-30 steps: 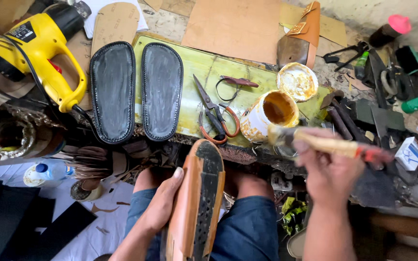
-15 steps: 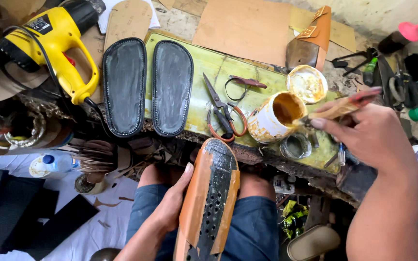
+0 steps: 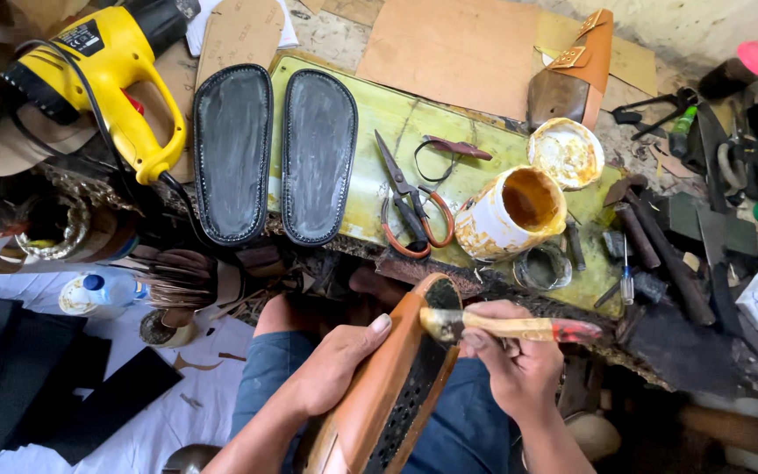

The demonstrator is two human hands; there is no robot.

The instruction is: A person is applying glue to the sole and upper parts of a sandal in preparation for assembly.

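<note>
Glue brush on tan sole, near end only – coating barely begun.

L hand (image 3: pixel 335 373) grips the tan sole (image 3: pixel 396 395) over the lap; R hand (image 3: pixel 519 364) holds brush (image 3: pixel 506 326), tip at its far end. Rest of sole looks bare. Two black soles (image 3: pixel 278 154) w/ greyish film lie on counter (image 3: pixel 396 123), far left; open glue can (image 3: pixel 512 211) to the right.

Shoemaker's workshop: cluttered bench (image 3: pixel 379 132) with sandal soles (image 3: pixel 275 154), glue tin (image 3: pixel 511 213), scissors (image 3: pixel 410 197), yellow heat gun (image 3: pixel 103 75).
</note>
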